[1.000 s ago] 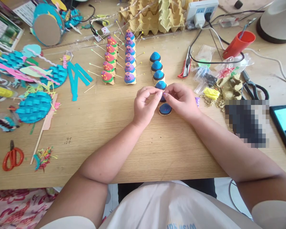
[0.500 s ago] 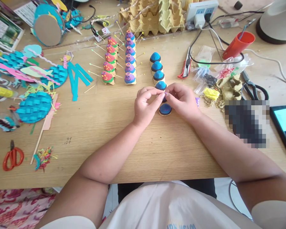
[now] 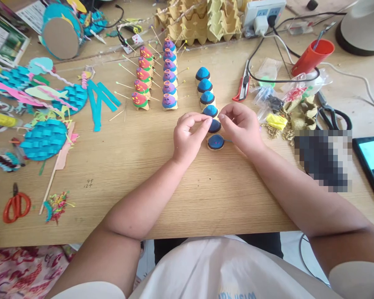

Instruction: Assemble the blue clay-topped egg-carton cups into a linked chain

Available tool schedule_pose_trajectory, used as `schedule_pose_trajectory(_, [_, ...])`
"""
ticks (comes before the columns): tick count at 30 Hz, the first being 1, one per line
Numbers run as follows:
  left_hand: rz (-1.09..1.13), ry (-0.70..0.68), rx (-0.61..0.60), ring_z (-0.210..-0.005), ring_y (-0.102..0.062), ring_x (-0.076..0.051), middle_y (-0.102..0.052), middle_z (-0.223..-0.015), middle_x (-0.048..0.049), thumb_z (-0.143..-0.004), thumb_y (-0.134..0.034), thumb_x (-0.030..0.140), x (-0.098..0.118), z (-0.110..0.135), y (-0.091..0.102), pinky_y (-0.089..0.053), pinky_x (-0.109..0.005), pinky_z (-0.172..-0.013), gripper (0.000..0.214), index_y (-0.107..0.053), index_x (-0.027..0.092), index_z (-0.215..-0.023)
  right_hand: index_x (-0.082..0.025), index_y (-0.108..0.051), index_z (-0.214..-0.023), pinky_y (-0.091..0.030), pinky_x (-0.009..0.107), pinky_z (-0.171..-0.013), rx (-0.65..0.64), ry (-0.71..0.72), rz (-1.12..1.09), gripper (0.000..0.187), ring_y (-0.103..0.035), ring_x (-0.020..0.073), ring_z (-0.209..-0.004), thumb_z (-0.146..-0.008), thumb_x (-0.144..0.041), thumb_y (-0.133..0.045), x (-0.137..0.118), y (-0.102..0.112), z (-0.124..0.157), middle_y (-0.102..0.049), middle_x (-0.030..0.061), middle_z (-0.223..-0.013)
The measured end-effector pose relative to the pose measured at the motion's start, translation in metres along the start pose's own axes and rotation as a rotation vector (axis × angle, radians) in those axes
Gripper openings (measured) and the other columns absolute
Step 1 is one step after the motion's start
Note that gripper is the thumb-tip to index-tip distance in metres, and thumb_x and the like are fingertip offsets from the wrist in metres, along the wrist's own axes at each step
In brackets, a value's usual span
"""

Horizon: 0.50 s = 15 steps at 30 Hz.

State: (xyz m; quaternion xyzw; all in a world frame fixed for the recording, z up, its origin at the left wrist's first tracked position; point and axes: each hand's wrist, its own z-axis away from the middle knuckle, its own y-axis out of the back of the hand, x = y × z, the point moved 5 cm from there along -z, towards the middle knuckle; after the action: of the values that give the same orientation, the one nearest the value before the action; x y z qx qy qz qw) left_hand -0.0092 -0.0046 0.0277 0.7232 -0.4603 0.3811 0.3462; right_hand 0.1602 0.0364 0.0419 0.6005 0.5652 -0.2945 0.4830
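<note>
Spanning the view: a wood-grain tabletop [image 3: 127,158] that carries everything below.
Egg trays: tan pulp egg trays [image 3: 193,27] at the far edge, beside a white power strip [image 3: 263,12].
Blue row: six blue-topped egg-carton cups [image 3: 207,97] with dark rims, in a line running from mid-tabletop toward the person.
Purple row: six purple-and-blue egg-carton heads [image 3: 169,77] with orange rings on top, left of the blue row.
Red row: five red-and-green egg-carton heads [image 3: 141,86], just left of the purple ones.
Woven paper: a blue woven-paper oval [image 3: 43,139], far over on the left.
Left hand [image 3: 188,137]: beside the fifth blue cup, thumb and forefinger tips drawn together; whether these fingers grasp a tiny piece, I cannot tell.
Right hand [image 3: 243,129]: across from the left one, its fingers curled and apart from the left fingers; whether they grip anything is too small to see.
Red cup: a red plastic cup [image 3: 313,58], tilted.
Cutter: a red utility knife [image 3: 244,85], right of the blue row.
Nearest cup: the sixth blue cup [image 3: 216,141], below the fingertips, bearing two pinkish specks.
</note>
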Motion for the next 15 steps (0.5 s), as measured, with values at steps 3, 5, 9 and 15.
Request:
schedule_pose_trajectory(3, [-0.006,0.075,-0.030,-0.090,-0.073,-0.014,-0.081,-0.095,-0.0010,-0.094,-0.077,0.026,-0.007,-0.001,-0.002,-0.057,-0.027,-0.085,0.005,-0.081,0.025,-0.091,-0.024,-0.065,-0.082,-0.052,0.032,-0.066,0.084,0.006,0.022,0.031,-0.055,0.0151,-0.071,-0.095,-0.051,-0.076,0.007,0.005,-0.004,-0.062,0.0000,-0.075])
schedule_pose_trajectory(5, [-0.026,0.106,-0.047,-0.085,-0.072,-0.013,-0.082,-0.093,-0.0009,-0.093,-0.077,0.023,-0.009,-0.002,-0.002,-0.057,-0.025,-0.081,0.005,-0.082,0.023,-0.091,-0.025,-0.065,-0.084,-0.057,0.035,-0.072,0.100,0.002,0.025,0.034,-0.059,0.0171,-0.076,-0.095,-0.055,-0.074,0.013,0.007,-0.005,-0.063,0.0007,-0.077])
schedule_pose_trajectory(9, [-0.111,0.077,-0.066,-0.077,-0.069,-0.011,-0.081,-0.088,-0.0005,-0.089,-0.080,0.018,-0.004,-0.003,-0.001,-0.056,-0.024,-0.077,0.006,-0.083,0.022,-0.088,-0.026,-0.065,-0.086,-0.062,0.040,-0.080,0.089,-0.009,0.038,0.035,-0.063,0.0189,-0.080,-0.096,-0.058,-0.073,0.022,0.007,-0.006,-0.065,0.0016,-0.081])
schedule_pose_trajectory(15, [-0.188,0.032,-0.084,-0.079,-0.070,-0.012,-0.082,-0.087,-0.0007,-0.090,-0.079,0.016,0.001,-0.004,0.000,-0.056,-0.025,-0.076,0.008,-0.084,0.023,-0.088,-0.026,-0.066,-0.086,-0.063,0.040,-0.080,0.064,-0.012,0.053,0.030,-0.063,0.0189,-0.079,-0.098,-0.053,-0.072,0.024,0.005,-0.006,-0.066,0.0020,-0.082])
